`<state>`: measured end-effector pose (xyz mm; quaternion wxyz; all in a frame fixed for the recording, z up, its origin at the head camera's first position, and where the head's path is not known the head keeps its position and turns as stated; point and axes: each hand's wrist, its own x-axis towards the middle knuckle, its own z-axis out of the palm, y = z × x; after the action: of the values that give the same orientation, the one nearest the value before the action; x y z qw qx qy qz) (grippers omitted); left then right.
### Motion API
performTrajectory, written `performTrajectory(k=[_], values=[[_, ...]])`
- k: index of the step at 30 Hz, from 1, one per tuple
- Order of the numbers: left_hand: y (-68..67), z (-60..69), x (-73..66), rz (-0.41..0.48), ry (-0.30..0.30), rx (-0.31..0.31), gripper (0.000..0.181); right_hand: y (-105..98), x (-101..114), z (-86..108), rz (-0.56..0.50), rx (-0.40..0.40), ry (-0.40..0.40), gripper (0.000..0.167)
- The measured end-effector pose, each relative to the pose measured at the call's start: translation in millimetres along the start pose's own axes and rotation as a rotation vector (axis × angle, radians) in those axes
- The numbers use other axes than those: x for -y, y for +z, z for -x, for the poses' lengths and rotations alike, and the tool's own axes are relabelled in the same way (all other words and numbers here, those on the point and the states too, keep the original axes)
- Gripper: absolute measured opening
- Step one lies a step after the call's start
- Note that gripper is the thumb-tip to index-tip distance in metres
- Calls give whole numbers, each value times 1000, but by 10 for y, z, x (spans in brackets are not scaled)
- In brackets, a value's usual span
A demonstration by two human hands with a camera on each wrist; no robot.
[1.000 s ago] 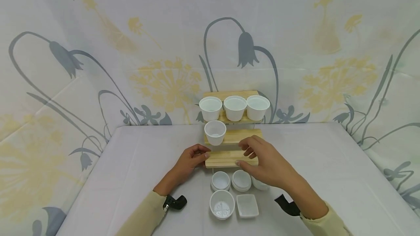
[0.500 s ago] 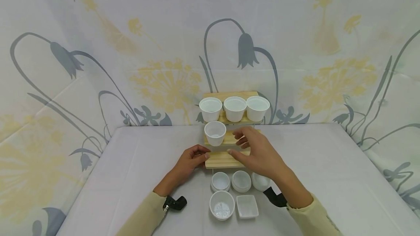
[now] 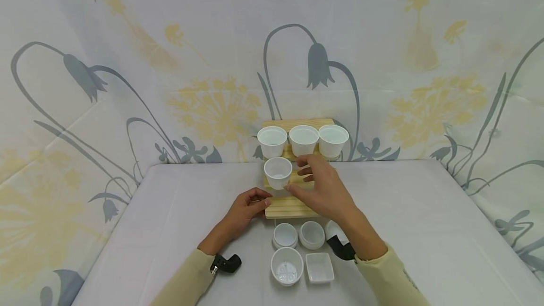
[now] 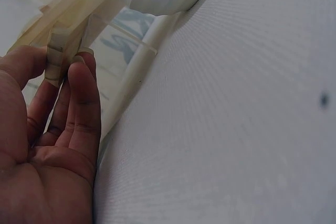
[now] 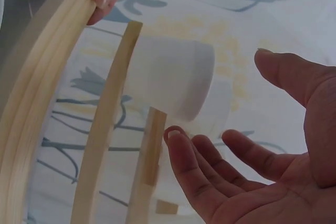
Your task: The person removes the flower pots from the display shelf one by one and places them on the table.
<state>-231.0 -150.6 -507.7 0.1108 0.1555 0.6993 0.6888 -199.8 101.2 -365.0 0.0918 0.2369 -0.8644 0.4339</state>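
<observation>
A tiered wooden shelf rack (image 3: pixel 289 209) stands near the middle of the table. My left hand (image 3: pixel 244 210) pinches the left end of its lowest board (image 4: pixel 55 56) between thumb and fingers. A single white plastic cup (image 3: pixel 278 179) sits at the left of the middle board. My right hand (image 3: pixel 325 192) is just right of that cup, thumb and fingers spread. In the right wrist view, the cup (image 5: pixel 170 74) lies between the rack and the open fingers (image 5: pixel 189 166); a small gap seems to separate them, though contact cannot be ruled out.
Three white cups (image 3: pixel 303 141) line the top board. In front of the rack are several white pots (image 3: pixel 285 236), a larger round cup (image 3: pixel 287 268) and a square dish (image 3: pixel 320 268). A flowered cloth (image 3: pixel 221 60) hangs behind the white table (image 3: pixel 191 183).
My right hand has moved left and away from me, from the rack's right side to beside the middle-board cup. The left hand has stayed on the lowest board.
</observation>
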Motion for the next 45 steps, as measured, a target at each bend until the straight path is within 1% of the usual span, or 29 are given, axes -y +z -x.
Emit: performTrajectory(k=[4, 9, 13, 21, 29, 33, 45], values=[[3, 8, 9, 6, 6, 0, 31, 55, 19, -68, -10, -11, 21, 59], [7, 14, 16, 11, 6, -1, 31, 124, 17, -118, -5, -42, 8, 59], [3, 8, 8, 5, 9, -2, 31, 173, -10, -137, 2, -74, -10, 59], [2, -13, 0, -2, 22, -1, 31, 271, -87, -174, -4, -94, 4, 64], [-6, -7, 4, -19, 21, -4, 30, 375, -142, -189, 4, -130, -61, 66], [-5, -7, 5, -9, 22, -1, 30, 416, -161, -200, 2, -148, -83, 65], [0, -9, 23, 4, 32, 8, 30, 446, -185, -208, 33, -152, -83, 65]])
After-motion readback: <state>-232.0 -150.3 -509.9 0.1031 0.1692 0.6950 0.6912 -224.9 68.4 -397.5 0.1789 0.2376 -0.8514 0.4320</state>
